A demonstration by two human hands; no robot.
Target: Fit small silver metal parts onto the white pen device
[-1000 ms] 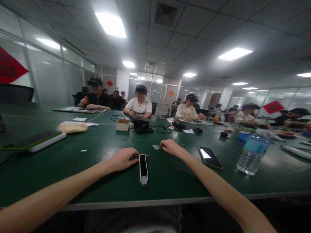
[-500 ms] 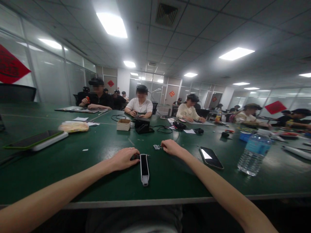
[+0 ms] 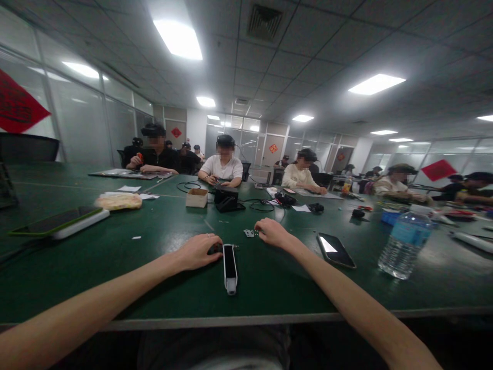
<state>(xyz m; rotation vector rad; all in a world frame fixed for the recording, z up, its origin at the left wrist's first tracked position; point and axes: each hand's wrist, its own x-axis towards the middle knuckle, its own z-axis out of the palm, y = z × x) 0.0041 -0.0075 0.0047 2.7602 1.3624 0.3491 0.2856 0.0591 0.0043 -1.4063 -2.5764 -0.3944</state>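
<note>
White-rimmed device (image 3: 230, 267) flat on the green table (image 3: 173, 303), a hand on either side.
Smooth and rigid, the device looks light, probably a little slippery, its dark inner face perhaps easily scratched; the long side rims seem the best hold. Left of its far end rests the left hand (image 3: 200, 251), fingers curled over something dark; whether it grips that, I cannot tell. Beyond the device to the right, the right hand (image 3: 272, 232) has its fingertips drawn narrowly together at tiny parts, any hold unclear, beside a small metal plate (image 3: 249, 234). Farther right of the device lie a phone (image 3: 336, 250) and a water bottle (image 3: 406, 244); well beyond it, an open box (image 3: 196, 199), seated people and glass partitions under ceiling lights.
</note>
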